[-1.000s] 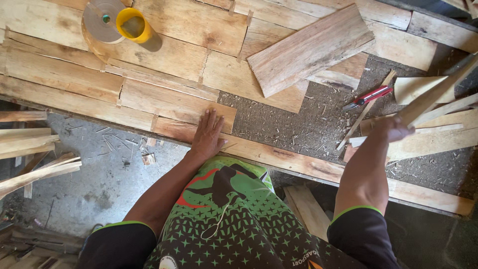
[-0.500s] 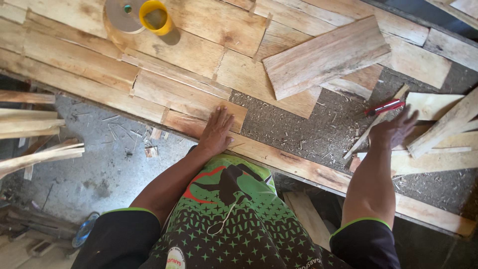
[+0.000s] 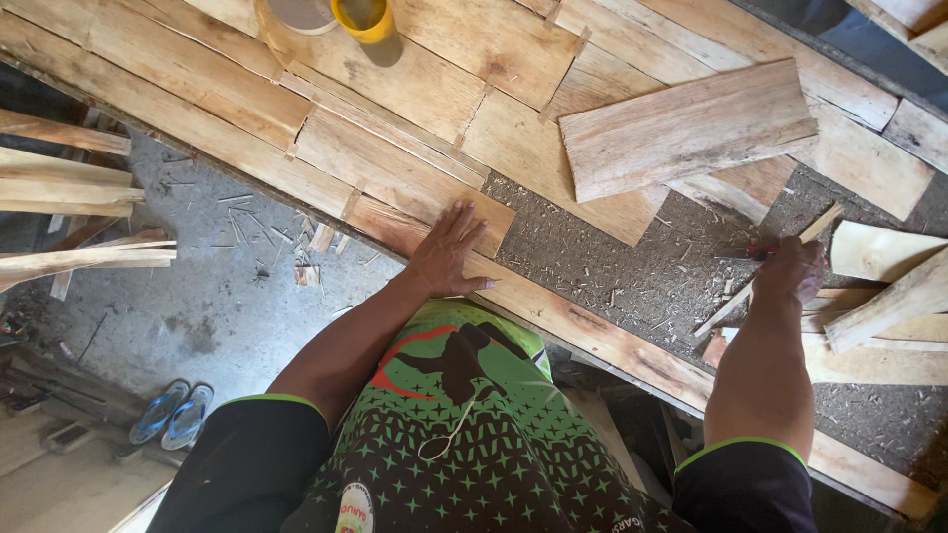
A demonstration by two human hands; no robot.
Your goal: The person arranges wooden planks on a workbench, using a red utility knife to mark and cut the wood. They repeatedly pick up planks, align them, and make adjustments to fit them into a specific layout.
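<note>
Covering the workbench: wood slats, sawdust.

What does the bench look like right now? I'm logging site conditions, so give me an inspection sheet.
Surface: workbench of rough planks, sawdust-strewn.
Job's things: red utility knife under the right hand; thin wooden strip beside it.
Clutter: loose board, yellow cup, tape roll, offcuts.
Grippers: left hand flat on bench edge; right hand closing on the knife.
Cables: nothing seen.
Surroundings: concrete floor, wood slats, blue sandals.
</note>
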